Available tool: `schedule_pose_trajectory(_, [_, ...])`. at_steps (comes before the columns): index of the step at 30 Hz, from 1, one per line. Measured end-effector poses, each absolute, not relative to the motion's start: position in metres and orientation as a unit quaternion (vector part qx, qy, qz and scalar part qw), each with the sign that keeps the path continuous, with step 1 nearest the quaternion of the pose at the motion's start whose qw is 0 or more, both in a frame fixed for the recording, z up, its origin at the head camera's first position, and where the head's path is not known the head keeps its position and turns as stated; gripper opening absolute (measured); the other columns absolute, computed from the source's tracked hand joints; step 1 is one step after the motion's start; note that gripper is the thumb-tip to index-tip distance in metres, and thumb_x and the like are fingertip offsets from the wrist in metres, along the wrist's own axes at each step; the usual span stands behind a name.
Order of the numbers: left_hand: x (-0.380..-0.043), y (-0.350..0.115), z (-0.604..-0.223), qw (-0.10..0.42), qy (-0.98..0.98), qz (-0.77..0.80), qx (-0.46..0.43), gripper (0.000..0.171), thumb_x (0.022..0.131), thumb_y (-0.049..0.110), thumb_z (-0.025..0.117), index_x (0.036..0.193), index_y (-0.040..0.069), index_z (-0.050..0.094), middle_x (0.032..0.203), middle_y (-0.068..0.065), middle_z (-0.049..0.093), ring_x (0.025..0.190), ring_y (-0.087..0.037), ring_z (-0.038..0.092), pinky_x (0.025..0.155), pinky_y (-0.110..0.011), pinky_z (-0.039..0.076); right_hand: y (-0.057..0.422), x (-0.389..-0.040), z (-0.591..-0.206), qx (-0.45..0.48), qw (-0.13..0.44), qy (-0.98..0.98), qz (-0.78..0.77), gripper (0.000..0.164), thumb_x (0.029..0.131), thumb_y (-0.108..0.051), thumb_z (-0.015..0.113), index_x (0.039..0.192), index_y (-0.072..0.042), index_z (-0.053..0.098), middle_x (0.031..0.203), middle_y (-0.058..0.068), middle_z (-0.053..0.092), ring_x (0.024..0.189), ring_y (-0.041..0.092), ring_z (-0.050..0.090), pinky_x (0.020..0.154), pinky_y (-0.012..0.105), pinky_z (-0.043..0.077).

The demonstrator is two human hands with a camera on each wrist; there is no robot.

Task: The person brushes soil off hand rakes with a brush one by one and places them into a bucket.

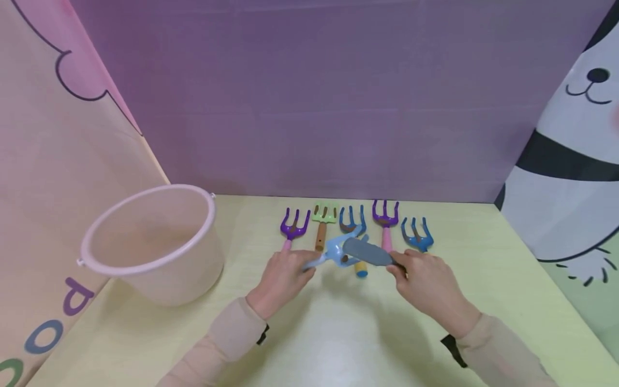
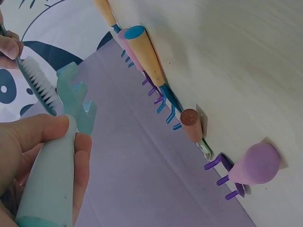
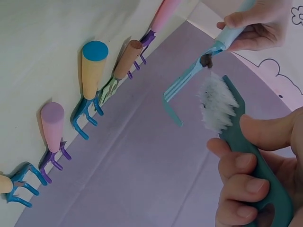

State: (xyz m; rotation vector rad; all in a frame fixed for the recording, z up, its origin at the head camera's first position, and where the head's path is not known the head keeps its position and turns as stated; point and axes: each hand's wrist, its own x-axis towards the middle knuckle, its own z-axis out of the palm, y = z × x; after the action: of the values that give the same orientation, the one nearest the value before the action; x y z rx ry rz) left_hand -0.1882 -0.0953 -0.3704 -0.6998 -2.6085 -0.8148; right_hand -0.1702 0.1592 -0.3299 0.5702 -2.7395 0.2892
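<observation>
- Left sleeve, the one nearer the bucket: long, plain beige cloth, softly creased, ending at the wrist.
- Left tab: small and black, jutting from that sleeve's end on the side away from the bucket.
- Right sleeve, farther from the bucket: the same beige.
- Right tab: black, flat, larger, on the side facing the bucket.
- Left hand, right hand: both bare; short nails on the right.
</observation>
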Motion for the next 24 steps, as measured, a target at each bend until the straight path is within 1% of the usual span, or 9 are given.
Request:
schedule_pose_trajectory(3, [-0.1881, -0.0954, -0.3697, 0.160, -0.912, -0.287, -0.246, 0.026, 0.077, 0.001, 0.067, 0.102, 0.009, 0.070, 0.096, -0.007, 0.071, 0.049, -0.002, 0.052, 0.043, -0.008, 0.038, 0.1588, -0.1690, -0.3284, 0.199, 0.158, -0.962, 0.101, 0.025, 0.080, -0.015, 0.067, 0.099, 0.001, 0.069, 0.056, -0.004, 0.042, 0.048, 0.011, 0.032, 0.043, 0.024, 0.028])
schedule_pose_trajectory(5, [-0.1880, -0.0952, -0.3694, 0.165, -0.911, -0.286, -0.248, 0.026, 0.077, 0.001, 0.067, 0.101, 0.009, 0.070, 0.095, -0.006, 0.071, 0.051, -0.003, 0.054, 0.044, -0.008, 0.038, 0.1576, -0.1682, -0.3292, 0.201, 0.153, -0.962, 0.102, 0.025, 0.080, -0.016, 0.068, 0.098, 0.001, 0.069, 0.056, -0.004, 0.043, 0.047, 0.011, 0.032, 0.042, 0.023, 0.029])
schedule_pose_trajectory(9, [-0.1878, -0.0944, -0.3692, 0.171, -0.910, -0.284, -0.249, 0.026, 0.076, 0.001, 0.068, 0.101, 0.010, 0.071, 0.094, -0.006, 0.071, 0.054, -0.005, 0.057, 0.046, -0.009, 0.039, 0.1549, -0.1665, -0.3326, 0.209, 0.160, -0.960, 0.100, 0.024, 0.080, -0.015, 0.068, 0.098, 0.001, 0.069, 0.057, -0.004, 0.045, 0.046, 0.010, 0.032, 0.041, 0.023, 0.030])
schedule_pose_trajectory(17, [-0.1869, -0.0949, -0.3684, 0.162, -0.913, -0.286, -0.241, 0.027, 0.077, 0.001, 0.068, 0.102, 0.011, 0.070, 0.093, -0.005, 0.072, 0.048, 0.000, 0.049, 0.043, -0.010, 0.038, 0.1550, -0.1665, -0.3338, 0.197, 0.176, -0.959, 0.104, 0.027, 0.080, -0.016, 0.067, 0.101, 0.001, 0.069, 0.057, -0.001, 0.047, 0.045, 0.010, 0.032, 0.041, 0.023, 0.027])
schedule_pose_trajectory(21, [-0.1869, -0.0952, -0.3677, 0.159, -0.913, -0.289, -0.240, 0.027, 0.077, 0.001, 0.067, 0.102, 0.011, 0.070, 0.091, -0.005, 0.072, 0.046, 0.001, 0.044, 0.042, -0.010, 0.037, 0.1533, -0.1672, -0.3321, 0.198, 0.200, -0.953, 0.112, 0.025, 0.079, -0.014, 0.068, 0.098, 0.002, 0.069, 0.057, 0.000, 0.047, 0.045, 0.010, 0.031, 0.041, 0.023, 0.027])
schedule_pose_trajectory(24, [-0.1866, -0.0944, -0.3673, 0.159, -0.912, -0.290, -0.241, 0.027, 0.077, 0.001, 0.067, 0.102, 0.011, 0.070, 0.092, -0.006, 0.072, 0.048, -0.001, 0.049, 0.043, -0.009, 0.038, 0.1499, -0.1683, -0.3335, 0.203, 0.214, -0.948, 0.119, 0.025, 0.079, -0.013, 0.069, 0.098, 0.002, 0.069, 0.057, 0.001, 0.048, 0.045, 0.010, 0.031, 0.040, 0.023, 0.026])
